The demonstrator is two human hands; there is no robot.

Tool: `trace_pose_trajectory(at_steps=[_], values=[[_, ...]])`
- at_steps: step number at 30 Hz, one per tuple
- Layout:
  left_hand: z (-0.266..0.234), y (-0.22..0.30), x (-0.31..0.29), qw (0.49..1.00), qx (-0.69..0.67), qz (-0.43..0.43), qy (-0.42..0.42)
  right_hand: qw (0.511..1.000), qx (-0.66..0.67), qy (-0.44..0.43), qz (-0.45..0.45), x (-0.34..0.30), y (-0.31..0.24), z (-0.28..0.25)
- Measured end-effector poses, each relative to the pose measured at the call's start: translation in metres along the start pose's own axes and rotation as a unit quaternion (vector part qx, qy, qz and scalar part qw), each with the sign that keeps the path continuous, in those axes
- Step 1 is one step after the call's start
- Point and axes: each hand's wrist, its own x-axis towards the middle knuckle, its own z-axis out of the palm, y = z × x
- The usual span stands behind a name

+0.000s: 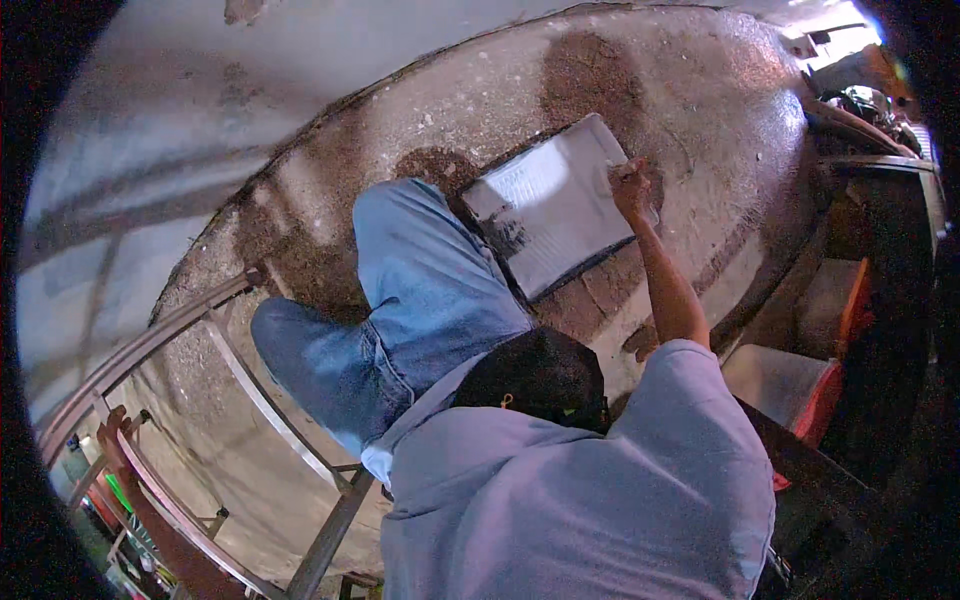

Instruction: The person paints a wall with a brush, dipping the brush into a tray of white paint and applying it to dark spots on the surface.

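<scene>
My left hand [116, 432] reaches up from the lower left, its fingers curled round a rail of a metal frame [290, 430] that looks like a ladder or rack. My right hand is out of view. In front of me a co-worker in a dark cap [530, 380], grey shirt [570, 490] and blue jeans [430, 260] sits or crouches low on the floor. That person's right hand [630, 190] is at the right edge of a pale rectangular slab [570, 200], tile-like with fine ridges and a dark smudge. The co-worker's left hand is hidden.
The rough floor [460, 100] has dark damp-looking patches and meets a pale wall [200, 100]. At the right stand a dark cabinet-like piece [890, 230] and red-edged shelves or boxes [790, 380]. Colourful clutter [110, 500] shows behind the metal frame at the lower left.
</scene>
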Motion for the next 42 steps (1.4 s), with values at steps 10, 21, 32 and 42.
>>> trace_pose_trajectory(at_steps=[10,21,32,42], values=[[0.032,0.007,-0.004,0.947,0.108,0.281,-0.109,0.980,0.111,0.101,-0.134,0.025,0.116,0.063],[0.047,0.017,-0.005,0.988,0.079,0.110,0.076,0.538,0.824,-0.072,0.163,-0.033,0.109,0.049],[0.077,0.041,-0.019,0.966,0.173,0.166,0.099,0.814,0.552,-0.063,-0.170,0.073,-0.179,0.005],[0.095,0.066,-0.035,0.985,0.045,0.126,0.109,0.744,0.310,-0.001,-0.592,0.090,-0.446,-0.081]])
